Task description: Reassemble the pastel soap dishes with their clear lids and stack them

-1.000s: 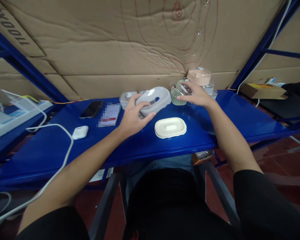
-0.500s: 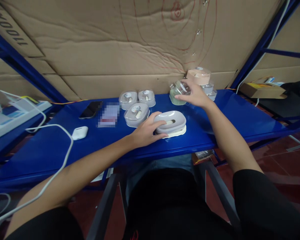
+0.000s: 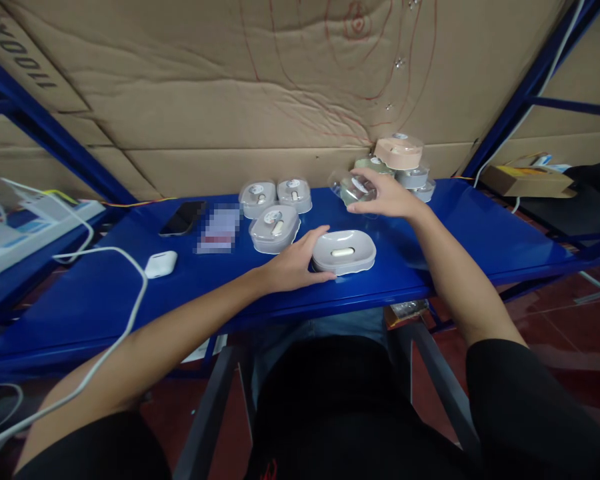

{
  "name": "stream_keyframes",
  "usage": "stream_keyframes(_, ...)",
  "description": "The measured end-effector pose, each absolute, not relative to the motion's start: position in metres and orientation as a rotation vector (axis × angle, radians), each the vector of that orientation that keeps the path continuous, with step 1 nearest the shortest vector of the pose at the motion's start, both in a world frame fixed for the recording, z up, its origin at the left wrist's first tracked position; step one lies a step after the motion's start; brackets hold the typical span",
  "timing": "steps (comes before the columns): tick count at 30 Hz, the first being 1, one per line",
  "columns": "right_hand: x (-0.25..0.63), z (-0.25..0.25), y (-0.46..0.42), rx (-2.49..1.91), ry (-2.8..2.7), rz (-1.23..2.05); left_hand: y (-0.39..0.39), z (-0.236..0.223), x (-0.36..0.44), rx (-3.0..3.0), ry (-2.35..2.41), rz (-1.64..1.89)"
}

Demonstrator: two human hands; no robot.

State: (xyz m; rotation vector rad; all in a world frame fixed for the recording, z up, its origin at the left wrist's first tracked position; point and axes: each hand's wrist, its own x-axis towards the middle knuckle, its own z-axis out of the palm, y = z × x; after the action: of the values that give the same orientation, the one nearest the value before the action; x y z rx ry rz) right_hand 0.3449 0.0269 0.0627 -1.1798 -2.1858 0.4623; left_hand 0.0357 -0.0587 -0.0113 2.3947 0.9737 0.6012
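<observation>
A grey oval soap dish (image 3: 344, 244) with a slot in its middle sits on the blue table near the front edge, a pale rim showing under it. My left hand (image 3: 300, 261) is curved around its left end, fingertips at the far side and thumb at the near side. Farther back, my right hand (image 3: 386, 193) grips a clear plastic cover (image 3: 341, 187) held tilted above the table. Behind that cover stands a green packaged dish (image 3: 373, 164), partly hidden by the hand. Several grey dishes under clear covers (image 3: 275, 228) stand left of my left hand.
A peach packaged dish (image 3: 399, 152) tops a stack with grey ones (image 3: 414, 177) at the back right. On the left lie a dark phone (image 3: 183, 219), a white earbud case (image 3: 161, 264) and a white cable (image 3: 130, 320). A cardboard wall (image 3: 180, 120) stands behind.
The grey soap dish now sits lower and level over its pale rim. My right hand has drawn the clear cover slightly left, away from the green dish.
</observation>
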Motion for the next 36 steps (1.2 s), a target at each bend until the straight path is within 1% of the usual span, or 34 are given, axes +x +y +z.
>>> stream_keyframes(4,0.337,0.078,0.004,-1.037,-2.453,0.669,-0.055,-0.011,0.038,2.265,1.058,0.668)
stream_keyframes(8,0.323,0.083,-0.014,-0.994,-2.627,0.775,-0.049,-0.016,0.036,2.194,1.119,0.773)
stream_keyframes(16,0.306,0.064,-0.012,-1.010,-2.761,0.713,-0.044,-0.020,0.033,2.200,1.122,0.792)
stream_keyframes(26,0.309,0.063,-0.009,-0.954,-2.800,0.714,-0.042,-0.026,0.032,2.340,1.055,0.849)
stream_keyframes(29,0.309,0.063,-0.011,-1.083,-2.772,0.673,-0.044,-0.025,0.032,2.416,1.084,0.944)
stream_keyframes(33,0.306,0.061,-0.013,-1.395,-2.671,0.507,-0.050,-0.011,0.030,2.564,1.167,1.101)
stream_keyframes(36,0.301,0.059,-0.014,-1.574,-2.579,0.320,-0.048,0.004,0.023,2.605,1.395,1.192)
